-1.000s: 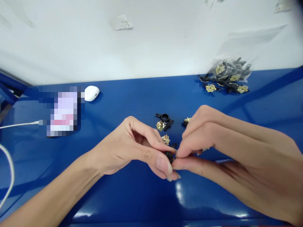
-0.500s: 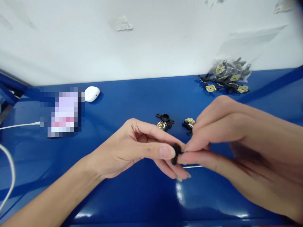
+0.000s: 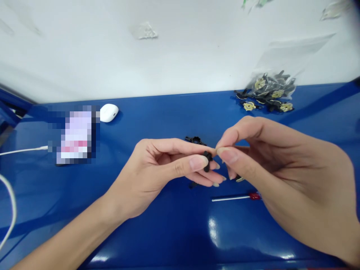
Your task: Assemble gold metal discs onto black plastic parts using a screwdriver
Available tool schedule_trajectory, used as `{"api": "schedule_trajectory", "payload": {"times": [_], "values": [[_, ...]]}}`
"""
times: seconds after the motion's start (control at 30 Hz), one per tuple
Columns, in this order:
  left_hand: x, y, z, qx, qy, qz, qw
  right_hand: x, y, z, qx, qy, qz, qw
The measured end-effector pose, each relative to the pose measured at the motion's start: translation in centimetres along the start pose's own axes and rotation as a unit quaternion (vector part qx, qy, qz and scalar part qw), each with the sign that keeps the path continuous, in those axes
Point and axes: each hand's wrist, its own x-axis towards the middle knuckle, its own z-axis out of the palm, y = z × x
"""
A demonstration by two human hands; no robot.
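Observation:
Between the thumb and fingers of my left hand point(image 3: 171, 161) is a small black part point(image 3: 207, 161), seen partly past the thumb tip. My right hand point(image 3: 270, 161) is pinched just to the right of it, thumb and index tips together near the part's edge; whatever they hold is too small or hidden to make out. Behind my left hand another black part point(image 3: 196, 140) lies on the blue surface, partly covered. Below the hands lies a screwdriver point(image 3: 230, 198) with a thin metal shaft and a red handle, which my right hand partly hides.
At the back right, several black and gold parts point(image 3: 249, 106) lie beside and in a clear plastic bag point(image 3: 284, 80) against the white wall. On the left are a blurred-out phone point(image 3: 75, 135), a white earbud case point(image 3: 109, 113) and a white cable point(image 3: 12, 202).
Both hands have moved up a little with the black part. The right fingertips now point more to the left and stand higher, and the screwdriver's red handle has come into view.

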Motion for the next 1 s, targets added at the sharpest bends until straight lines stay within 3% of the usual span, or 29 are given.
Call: {"api": "schedule_trajectory", "payload": {"times": [0.27,0.57,0.83,1.0], "values": [[-0.3,-0.4,0.2,0.132,0.099,0.096,0.982,0.6,-0.2,-0.2,0.013,0.034,0.022,0.999],[-0.8,0.4,1.3,0.269,0.178,0.153,0.934,1.0,0.1,-0.8,0.076,-0.006,0.049,0.996],[-1.1,-0.2,2.7,0.279,0.224,0.175,0.917,1.1,0.6,-0.1,0.114,-0.012,0.088,0.989],[-1.1,-0.5,2.2,0.288,0.195,0.191,0.918,0.5,1.4,0.4,0.184,-0.034,0.121,0.975]]}}
